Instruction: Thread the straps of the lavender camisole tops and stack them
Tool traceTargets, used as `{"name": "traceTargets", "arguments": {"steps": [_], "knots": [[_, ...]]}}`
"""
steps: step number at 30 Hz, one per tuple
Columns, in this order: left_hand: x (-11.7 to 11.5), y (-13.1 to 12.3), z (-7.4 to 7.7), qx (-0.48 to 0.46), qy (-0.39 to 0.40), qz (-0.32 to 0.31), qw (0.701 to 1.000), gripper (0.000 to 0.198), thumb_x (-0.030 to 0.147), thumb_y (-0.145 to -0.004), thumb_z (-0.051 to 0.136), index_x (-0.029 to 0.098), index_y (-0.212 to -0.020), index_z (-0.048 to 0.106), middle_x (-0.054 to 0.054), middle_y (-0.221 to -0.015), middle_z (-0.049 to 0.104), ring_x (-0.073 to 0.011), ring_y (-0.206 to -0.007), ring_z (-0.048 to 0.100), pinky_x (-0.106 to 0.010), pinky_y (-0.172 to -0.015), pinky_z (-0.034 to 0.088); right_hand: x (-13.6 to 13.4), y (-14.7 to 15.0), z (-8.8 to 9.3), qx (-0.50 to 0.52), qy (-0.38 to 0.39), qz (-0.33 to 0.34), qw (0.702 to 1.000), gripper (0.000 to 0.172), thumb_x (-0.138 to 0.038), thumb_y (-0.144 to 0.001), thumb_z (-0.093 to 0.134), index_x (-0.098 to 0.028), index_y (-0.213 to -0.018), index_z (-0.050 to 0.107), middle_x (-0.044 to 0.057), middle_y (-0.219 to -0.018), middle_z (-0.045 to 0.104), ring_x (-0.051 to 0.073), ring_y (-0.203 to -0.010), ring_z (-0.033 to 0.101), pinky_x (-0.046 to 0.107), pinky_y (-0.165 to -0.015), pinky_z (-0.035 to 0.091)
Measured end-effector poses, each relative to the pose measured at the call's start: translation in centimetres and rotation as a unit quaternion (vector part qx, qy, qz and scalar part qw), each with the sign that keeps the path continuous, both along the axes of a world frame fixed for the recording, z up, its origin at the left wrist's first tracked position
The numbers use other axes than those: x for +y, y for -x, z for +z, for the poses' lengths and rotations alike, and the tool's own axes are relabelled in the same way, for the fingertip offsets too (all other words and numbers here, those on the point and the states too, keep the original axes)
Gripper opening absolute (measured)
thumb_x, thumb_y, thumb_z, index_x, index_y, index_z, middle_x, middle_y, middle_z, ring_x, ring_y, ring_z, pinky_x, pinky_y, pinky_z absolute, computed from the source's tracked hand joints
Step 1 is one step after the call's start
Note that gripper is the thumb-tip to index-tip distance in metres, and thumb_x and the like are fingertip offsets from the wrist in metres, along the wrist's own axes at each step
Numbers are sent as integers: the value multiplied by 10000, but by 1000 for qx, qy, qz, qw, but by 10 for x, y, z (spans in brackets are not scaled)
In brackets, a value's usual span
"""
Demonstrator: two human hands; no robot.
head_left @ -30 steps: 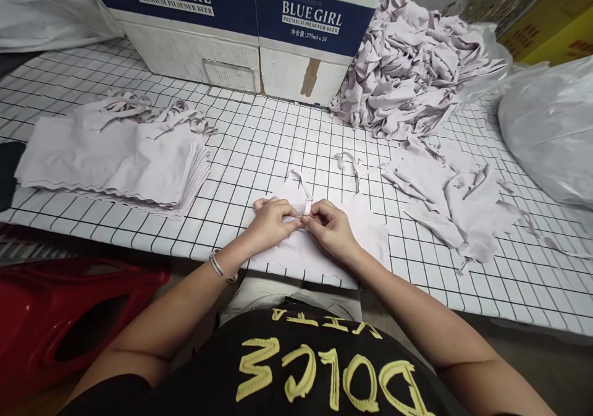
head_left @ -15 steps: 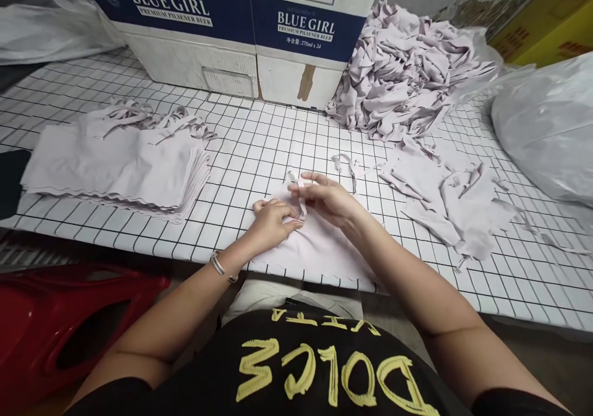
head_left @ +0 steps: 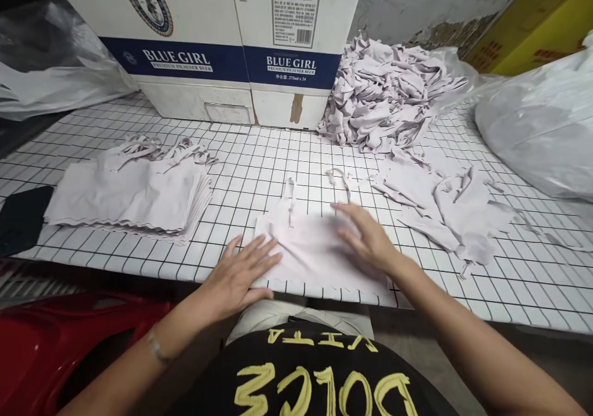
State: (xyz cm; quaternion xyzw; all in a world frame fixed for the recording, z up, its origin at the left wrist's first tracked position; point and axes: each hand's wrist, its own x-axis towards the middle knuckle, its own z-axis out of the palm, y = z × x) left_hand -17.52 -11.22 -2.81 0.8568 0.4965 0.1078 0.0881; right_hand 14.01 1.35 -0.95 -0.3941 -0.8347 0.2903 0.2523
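A pale pink strappy top (head_left: 310, 249) lies spread at the table's front edge. One thin strap (head_left: 290, 196) points away from me at its left side, and a second strap (head_left: 341, 181) curves beyond its right side. My left hand (head_left: 245, 271) rests flat at the top's left edge, fingers spread. Over the right part of the garment is my right hand (head_left: 365, 233), fingers apart and a little blurred, holding nothing. Whether it touches the cloth I cannot tell.
A neat stack of similar tops (head_left: 125, 190) lies left, beside a dark flat object (head_left: 25, 218). Beer cartons (head_left: 185, 97) stand behind. A heap of pink garments (head_left: 380, 94), loose pieces (head_left: 445, 206) and a plastic bag (head_left: 542, 125) occupy the right. A red stool (head_left: 83, 348) is below left.
Both hands have let go of the strap and moved apart, left hand to the left and right hand to the right. The top now lies flatter, and the view has tilted up.
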Motion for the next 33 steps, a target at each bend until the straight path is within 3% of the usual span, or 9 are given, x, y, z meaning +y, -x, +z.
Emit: {"name": "traceTargets", "arguments": {"steps": [3, 6, 8, 12, 16, 22, 25, 28, 33], "knots": [[-21, 18, -7, 38, 3, 24, 999, 679, 535, -912, 493, 348, -1514, 239, -54, -1524, 371, -301, -1405, 338, -567, -1155, 83, -35, -43, -14, -88, 7, 36, 995, 426, -439, -862, 603, -314, -1268, 572, 78, -1353, 568, 304, -1280, 477, 519, -1069, 337], [-8, 6, 1, 20, -45, 55, 997, 587, 456, -945, 467, 283, -1490, 331, -92, -1507, 385, -318, -1418, 311, -603, -1149, 83, -14, -54, -17, -65, -5, -150, 986, 297, -467, -914, 499, -221, -982, 652, 104, -1030, 684, 253, -985, 610, 412, -858, 465], [12, -28, 11, -13, -49, -26, 998, 556, 438, -960, 445, 249, -1476, 361, -95, -1507, 383, -290, -1434, 284, -566, -1166, 127, 22, -44, -14, -67, -18, -253, 965, 353, -524, -882, 515, -202, -773, 608, 82, -839, 663, 228, -826, 597, 363, -744, 452], [54, -122, 18, -48, 20, -268, 962, 661, 596, -943, 370, 243, -1498, 310, -79, -1559, 282, -263, -1462, 210, -531, -1188, 111, 95, -7, -6, -125, 93, -271, 950, 358, -471, -647, 761, -195, -682, 536, 50, -739, 630, 204, -746, 573, 300, -654, 408], [77, -172, 4, -30, 74, -339, 937, 716, 655, -934, 263, 215, -1498, 310, -69, -1580, 239, -282, -1471, 165, -580, -1174, 49, 129, 9, -2, -94, 240, -236, 937, 292, -395, -713, 718, -194, -715, 506, 20, -617, 617, 139, -558, 539, 247, -529, 385], [79, -171, -2, -30, 87, -350, 932, 757, 670, -926, 250, 189, -1509, 282, -71, -1587, 216, -276, -1484, 98, -584, -1167, -41, 168, 12, 1, -60, 174, -189, 965, 483, -217, -615, 785, -238, -1053, 582, 8, -904, 642, 131, -719, 562, 224, -615, 424], [79, -170, 1, -28, 91, -349, 932, 748, 663, -928, 260, 198, -1514, 268, -67, -1588, 213, -281, -1483, 104, -595, -1165, -30, 193, 27, 3, -101, 168, -139, 971, 314, -70, -557, 747, -209, -827, 667, 10, -800, 637, 159, -752, 568, 240, -664, 416], [80, -171, 2, -30, 88, -351, 932, 734, 645, -935, 282, 200, -1518, 256, -65, -1585, 225, -290, -1480, 111, -606, -1164, 2, 210, 37, 8, -75, 187, -164, 966, 153, -90, -607, 721, -176, -620, 595, 17, -640, 593, 164, -692, 553, 257, -648, 405], [81, -171, 5, -36, 107, -349, 930, 705, 612, -948, 305, 200, -1519, 259, -79, -1583, 227, -291, -1482, 103, -599, -1165, -8, 209, 29, 24, 42, 245, -197, 948, 113, -200, -806, 584, -184, -715, 520, 9, -626, 598, 98, -511, 458, 235, -533, 408]]}}
